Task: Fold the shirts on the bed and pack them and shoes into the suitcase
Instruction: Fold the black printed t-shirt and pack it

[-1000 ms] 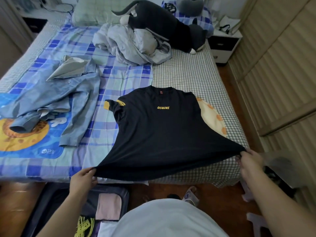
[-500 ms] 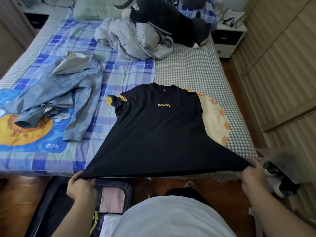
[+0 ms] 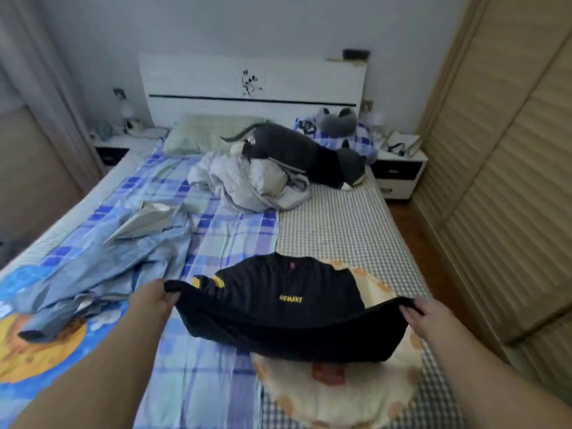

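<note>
A black T-shirt [image 3: 278,308] with small yellow lettering lies face up in the middle of the bed [image 3: 346,239], its lower half lifted and carried up toward the collar. My left hand [image 3: 151,300] pinches the left hem corner and my right hand [image 3: 428,317] pinches the right one, holding the hem stretched above the shirt's chest. A light blue shirt [image 3: 102,270] lies crumpled to the left on the bed. The suitcase and the shoes are out of view.
A round cream mat [image 3: 334,391] lies under the black shirt. A grey quilt heap [image 3: 250,184] and a dark plush toy [image 3: 303,153] sit near the headboard. A wardrobe [image 3: 501,181] lines the right side, with nightstands [image 3: 399,174] by the bed.
Both hands have carried the shirt's hem from the foot of the bed up over its body, doubling it. The view has tilted up, so the suitcase on the floor has left the frame.
</note>
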Tool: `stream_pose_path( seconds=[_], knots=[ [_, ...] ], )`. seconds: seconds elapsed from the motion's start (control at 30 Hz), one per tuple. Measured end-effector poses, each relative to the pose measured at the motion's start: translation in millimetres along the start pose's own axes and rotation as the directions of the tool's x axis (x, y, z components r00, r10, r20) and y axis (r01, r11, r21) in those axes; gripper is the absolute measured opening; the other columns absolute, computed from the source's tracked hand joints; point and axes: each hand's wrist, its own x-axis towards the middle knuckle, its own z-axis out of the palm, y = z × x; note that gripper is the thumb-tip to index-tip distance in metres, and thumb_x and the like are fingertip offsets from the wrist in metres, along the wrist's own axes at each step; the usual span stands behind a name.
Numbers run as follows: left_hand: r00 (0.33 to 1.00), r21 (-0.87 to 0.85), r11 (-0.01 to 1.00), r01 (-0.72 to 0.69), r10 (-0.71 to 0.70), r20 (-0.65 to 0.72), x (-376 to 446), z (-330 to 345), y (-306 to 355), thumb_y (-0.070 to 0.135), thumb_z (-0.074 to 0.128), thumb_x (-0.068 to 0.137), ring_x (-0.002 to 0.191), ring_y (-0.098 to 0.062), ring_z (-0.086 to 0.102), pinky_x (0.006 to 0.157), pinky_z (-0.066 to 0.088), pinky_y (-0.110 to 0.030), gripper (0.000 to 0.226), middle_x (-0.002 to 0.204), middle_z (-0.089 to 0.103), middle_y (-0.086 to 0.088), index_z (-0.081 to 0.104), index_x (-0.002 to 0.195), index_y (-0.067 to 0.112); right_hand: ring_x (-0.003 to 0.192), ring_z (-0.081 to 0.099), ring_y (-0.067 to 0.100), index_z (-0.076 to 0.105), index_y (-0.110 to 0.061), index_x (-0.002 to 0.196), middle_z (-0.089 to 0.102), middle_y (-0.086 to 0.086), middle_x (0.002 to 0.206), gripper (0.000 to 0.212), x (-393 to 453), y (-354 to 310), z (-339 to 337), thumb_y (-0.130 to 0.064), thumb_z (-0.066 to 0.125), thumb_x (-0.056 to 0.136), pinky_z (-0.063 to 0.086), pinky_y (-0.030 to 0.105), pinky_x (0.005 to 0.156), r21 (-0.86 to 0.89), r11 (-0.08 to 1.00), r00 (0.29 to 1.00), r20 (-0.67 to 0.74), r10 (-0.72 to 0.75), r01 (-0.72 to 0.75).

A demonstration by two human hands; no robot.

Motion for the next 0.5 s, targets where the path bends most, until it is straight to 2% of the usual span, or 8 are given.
stream_pose_path(
  seconds=[0.03,0.07,0.1,0.17,0.27,0.37,0.43,0.5],
  knots=[
    [0.992,-0.193,0.98,-0.049,0.071,0.109,7.6,15.0,56.2,0.003,0.045,0.105,0.14,-0.038,0.043,0.079,0.049,-0.009,0.044,0.152,0.043,-0.028,0.039,0.147,-0.01,0.139,0.044,0.029,0.04,-0.004,0.149,0.038,0.012,0.155,0.041,-0.1,-46.2,16.5,-0.005,0.033,0.109,0.047,0.029,0.105,0.018,0.994,0.993,0.027,-0.113,0.112],
    [0.976,-0.321,0.941,-0.109,0.162,0.143,3.4,30.8,113.7,-0.002,0.04,0.105,0.137,-0.038,0.046,0.076,0.05,-0.009,0.04,0.15,0.045,-0.029,0.043,0.144,-0.008,0.133,0.049,0.028,0.047,-0.003,0.139,0.042,0.01,0.15,0.034,-7.0,-93.0,31.5,-0.005,0.032,0.109,0.052,0.025,0.093,0.121,0.974,0.975,0.09,-0.203,0.192],
    [0.962,-0.39,0.911,-0.134,0.214,0.17,-1.3,46.5,167.9,0.0,0.038,0.105,0.124,-0.035,0.057,0.085,0.053,-0.017,0.032,0.137,0.055,-0.025,0.053,0.134,0.0,0.127,0.052,0.026,0.053,-0.005,0.124,0.045,0.008,0.143,0.025,-14.3,-140.8,46.7,-0.004,0.033,0.108,0.055,0.024,0.084,0.273,0.935,0.947,0.161,-0.276,0.226],
    [0.909,-0.429,0.864,-0.264,0.371,0.188,-14.3,70.6,264.2,0.006,0.037,0.104,0.086,-0.017,0.06,0.102,0.048,-0.038,0.024,0.1,0.059,-0.002,0.055,0.099,0.02,0.126,0.053,0.024,0.054,-0.01,0.102,0.052,0.006,0.135,0.017,-47.8,-230.2,69.8,-0.005,0.038,0.107,0.053,0.032,0.089,0.468,0.849,0.893,0.229,-0.386,0.247],
    [0.842,-0.629,0.707,-0.325,0.519,0.147,-39.1,92.7,364.6,0.001,0.033,0.101,0.083,-0.018,0.057,0.089,0.04,-0.038,0.029,0.096,0.057,0.0,0.049,0.092,0.023,0.123,0.058,0.023,0.056,-0.013,0.095,0.059,0.007,0.133,0.018,-115.5,-318.9,80.4,-0.005,0.042,0.104,0.055,0.036,0.089,0.618,0.71,0.8,0.209,-0.563,0.338],
    [0.813,-0.751,0.586,-0.306,0.57,0.114,-58.2,98.5,410.6,-0.004,0.028,0.098,0.077,-0.02,0.056,0.073,0.039,-0.031,0.035,0.091,0.058,-0.001,0.051,0.093,0.022,0.098,0.062,0.022,0.059,-0.016,0.095,0.062,0.008,0.114,0.022,-174.3,-349.3,66.9,-0.004,0.041,0.103,0.056,0.036,0.08,0.719,0.578,0.723,0.153,-0.674,0.386],
    [0.819,-0.818,0.507,-0.273,0.568,0.079,-63.7,92.1,415.3,-0.007,0.029,0.095,0.074,-0.022,0.056,0.07,0.044,-0.029,0.036,0.089,0.058,-0.005,0.054,0.095,0.019,0.096,0.063,0.022,0.06,-0.017,0.092,0.062,0.009,0.105,0.025,-204.0,-341.6,53.4,-0.005,0.041,0.102,0.058,0.035,0.072,0.75,0.527,0.697,0.126,-0.706,0.399],
    [0.824,-0.861,0.446,-0.244,0.564,0.059,-64.5,83.6,404.7,-0.01,0.031,0.095,0.073,-0.025,0.057,0.073,0.052,-0.031,0.033,0.089,0.057,-0.011,0.054,0.096,0.013,0.097,0.067,0.023,0.062,-0.015,0.089,0.064,0.009,0.102,0.025,-218.5,-320.0,38.2,-0.004,0.042,0.1,0.06,0.034,0.072,0.748,0.515,0.683,0.115,-0.721,0.418]
  ],
)
